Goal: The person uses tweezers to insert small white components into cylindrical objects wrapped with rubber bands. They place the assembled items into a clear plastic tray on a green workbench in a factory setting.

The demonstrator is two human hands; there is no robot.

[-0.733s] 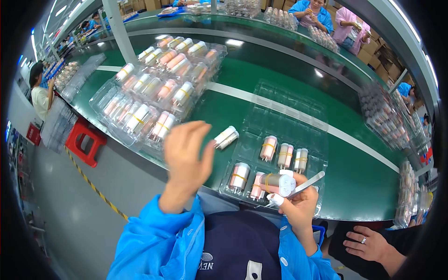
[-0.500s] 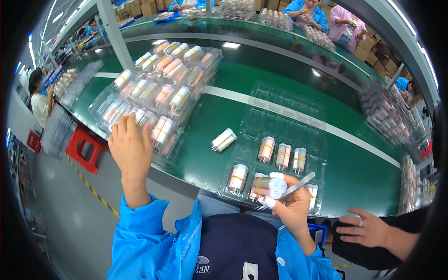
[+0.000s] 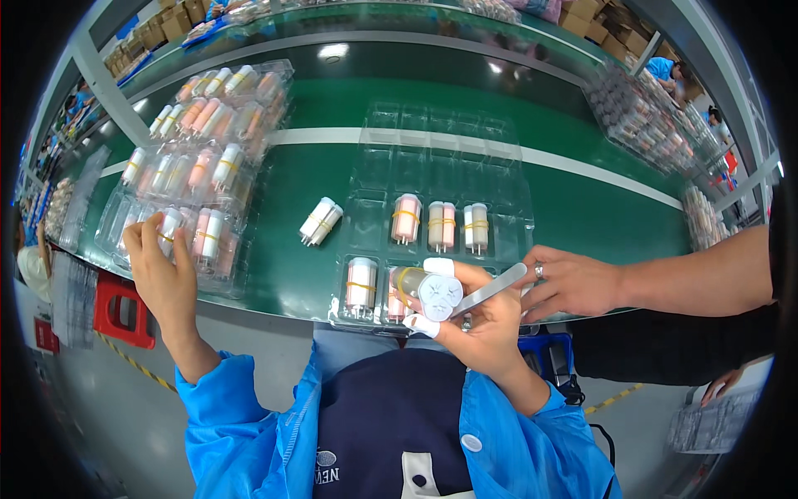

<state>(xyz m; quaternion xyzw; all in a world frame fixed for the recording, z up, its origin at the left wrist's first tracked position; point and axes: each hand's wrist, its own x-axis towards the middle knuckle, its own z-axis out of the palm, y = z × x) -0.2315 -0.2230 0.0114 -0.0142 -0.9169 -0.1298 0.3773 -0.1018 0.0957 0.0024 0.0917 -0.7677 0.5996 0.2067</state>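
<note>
My left hand reaches into the clear tray stack at the left, thumb and index finger around a yellow-banded bundle of white cylinders still in its pocket. My right hand, with white covers on thumb and a finger, grips a bundle of small cylinders, ends turned up, and metal tweezers. Beneath it lies a clear blister tray with several pink, white and grey bundles upright in pockets. One loose bundle lies tilted on the green table between tray and stack.
A co-worker's hand with a ring comes in from the right to the tray's near right corner. Other filled trays are stacked at the far right. A red stool stands below the table edge at left. A metal post rises behind the left stack.
The view has shifted, moving the table leftward and up in the picture. The co-worker's hand has come in to the tray's corner. My right hand keeps its bundle and tweezers; my left stays at the stack.
</note>
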